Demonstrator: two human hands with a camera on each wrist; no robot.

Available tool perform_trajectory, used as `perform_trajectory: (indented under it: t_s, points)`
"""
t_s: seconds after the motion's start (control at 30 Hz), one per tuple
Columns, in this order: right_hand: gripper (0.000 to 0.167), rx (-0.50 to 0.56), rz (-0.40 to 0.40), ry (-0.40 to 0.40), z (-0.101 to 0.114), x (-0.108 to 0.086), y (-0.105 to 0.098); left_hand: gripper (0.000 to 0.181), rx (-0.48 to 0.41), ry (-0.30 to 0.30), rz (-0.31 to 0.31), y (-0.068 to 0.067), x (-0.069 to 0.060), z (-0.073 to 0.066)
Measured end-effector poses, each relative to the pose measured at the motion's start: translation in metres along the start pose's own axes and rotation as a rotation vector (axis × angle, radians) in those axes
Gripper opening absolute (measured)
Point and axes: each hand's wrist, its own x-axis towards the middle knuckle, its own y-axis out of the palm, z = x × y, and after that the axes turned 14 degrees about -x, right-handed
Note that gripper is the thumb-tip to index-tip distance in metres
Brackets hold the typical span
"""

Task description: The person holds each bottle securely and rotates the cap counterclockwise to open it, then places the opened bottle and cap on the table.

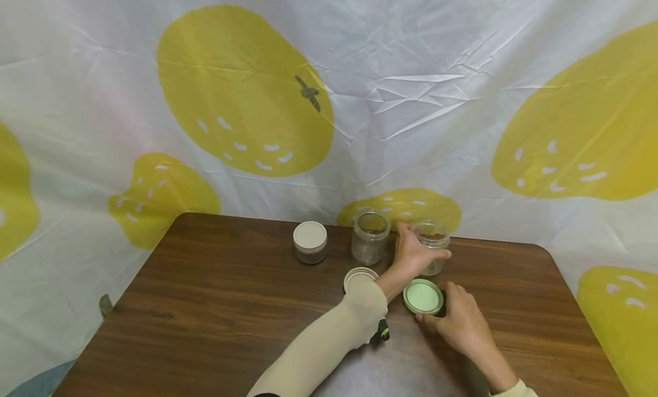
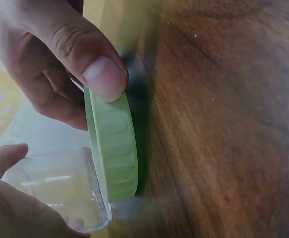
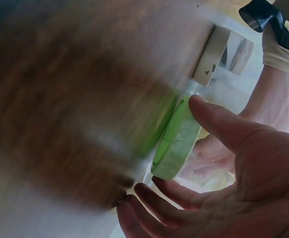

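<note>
Head view: brown wood-grain table (image 1: 216, 305), white cloth (image 1: 360, 128) with big yellow fruit printed on it hanging along the far side.
Left hand (image 1: 411, 259): reaching over to the right, thumb and fingers clamped round the far-right clear jar (image 1: 430, 237), which is upright with its top open.
Right hand (image 1: 465, 323): got the green lid (image 1: 423, 297) pinched by its edge between thumb and fingers.
Lid spot: just on the near side of that jar, tbh can't tell if it's touching the table.
Middle jar (image 1: 369, 245): clear too, open top, just left of the gripped one.
Cream lid (image 1: 360, 277): on the near side of the middle jar, partly hidden by the left sleeve (image 1: 334, 331).
Squat jar (image 1: 310, 243): farther left near the far edge, pale lid on.
</note>
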Motion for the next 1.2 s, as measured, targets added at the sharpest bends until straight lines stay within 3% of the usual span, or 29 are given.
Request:
perform_trajectory:
  t_s: [0.3,0.53,0.8,1.2]
  points:
    - [0.078,-0.031,0.035,0.013,0.000,0.001,0.002,0.088,-0.029,-0.009,0.031,-0.003,-0.004,0.002]
    - [0.082,-0.069,0.046,0.026,0.001,0.005,0.002,0.089,-0.050,0.016,0.033,-0.011,-0.007,0.003]
    - [0.074,-0.102,0.028,0.015,-0.003,0.005,0.001,0.086,-0.066,0.027,0.016,-0.009,-0.011,0.005]
    - [0.073,-0.122,0.020,0.003,-0.009,0.006,-0.003,0.089,-0.112,0.008,0.043,-0.005,-0.018,0.003]
